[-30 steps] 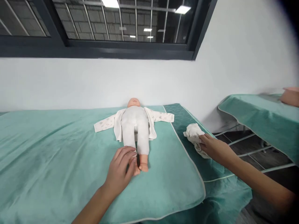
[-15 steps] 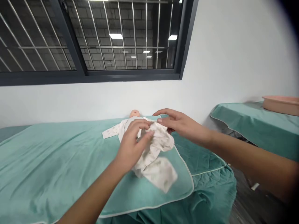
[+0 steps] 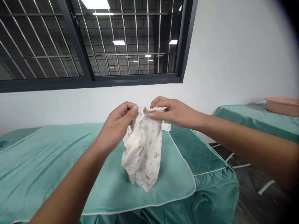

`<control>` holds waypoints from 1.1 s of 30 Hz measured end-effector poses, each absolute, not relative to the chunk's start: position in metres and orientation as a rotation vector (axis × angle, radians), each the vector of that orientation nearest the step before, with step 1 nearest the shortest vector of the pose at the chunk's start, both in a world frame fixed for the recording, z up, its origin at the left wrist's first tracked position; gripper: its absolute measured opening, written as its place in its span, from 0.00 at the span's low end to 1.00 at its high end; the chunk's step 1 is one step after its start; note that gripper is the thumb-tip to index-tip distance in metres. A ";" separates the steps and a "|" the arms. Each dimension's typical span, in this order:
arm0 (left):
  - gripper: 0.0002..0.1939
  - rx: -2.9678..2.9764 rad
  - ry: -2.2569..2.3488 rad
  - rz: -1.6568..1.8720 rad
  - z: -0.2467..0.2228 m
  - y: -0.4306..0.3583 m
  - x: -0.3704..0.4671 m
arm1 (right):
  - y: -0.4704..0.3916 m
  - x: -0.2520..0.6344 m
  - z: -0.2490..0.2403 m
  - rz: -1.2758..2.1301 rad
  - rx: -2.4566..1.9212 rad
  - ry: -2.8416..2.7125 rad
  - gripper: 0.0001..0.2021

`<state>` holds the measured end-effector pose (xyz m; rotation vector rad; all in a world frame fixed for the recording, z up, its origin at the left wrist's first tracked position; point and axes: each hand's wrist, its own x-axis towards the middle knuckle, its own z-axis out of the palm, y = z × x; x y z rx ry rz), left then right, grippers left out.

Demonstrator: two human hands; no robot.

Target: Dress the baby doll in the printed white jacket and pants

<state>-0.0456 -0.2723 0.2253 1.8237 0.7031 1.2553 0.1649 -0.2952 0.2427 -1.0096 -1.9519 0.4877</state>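
Observation:
A pair of white baby pants with a small leaf-and-animal print hangs upright above the bed, its gathered waistband at the top. My left hand pinches the left end of that waistband between thumb and fingers. At the other end, my right hand grips the band, thumb in front and fingers behind. Behind the pants, a white sleeve of the doll's clothing sticks out to the right. The doll's head and body are hidden by the pants and my hands.
A teal blanket with pale piping covers the bed against the white wall. Above it is a barred window. To the right, a pink basin stands on another teal-covered surface. Metal legs show on the dark floor.
The bunched pants have been lifted and now hang unfolded in front of the doll. Both hands have risen; each has closed on the waistband. The doll's head is now covered from view.

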 end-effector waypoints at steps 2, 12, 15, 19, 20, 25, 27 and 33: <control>0.20 1.912 0.718 1.246 0.230 -0.277 -0.043 | -0.292 0.163 0.244 0.514 -1.010 -1.854 0.16; 0.08 1.568 0.531 1.171 0.214 -0.257 -0.035 | -0.283 0.175 0.222 1.225 -0.798 -1.774 0.17; 0.09 1.428 0.475 1.062 0.204 -0.248 -0.035 | -0.272 0.186 0.206 1.347 -0.824 -1.826 0.16; 0.13 1.457 0.476 0.583 0.184 -0.238 -0.035 | -0.254 0.189 0.189 1.244 -0.599 -1.473 0.10; 0.13 1.496 0.460 0.445 0.179 -0.235 -0.036 | -0.251 0.188 0.185 1.249 -0.563 -1.424 0.10; 0.12 1.592 0.454 0.499 0.162 -0.220 -0.043 | -0.251 0.184 0.162 1.387 -0.667 -1.554 0.13; 0.12 1.529 0.453 0.723 0.160 -0.217 -0.044 | -0.252 0.183 0.153 1.398 -0.837 -1.742 0.15; 0.17 1.584 0.492 0.714 0.157 -0.222 -0.044 | -0.244 0.174 0.145 1.228 -0.838 -1.677 0.19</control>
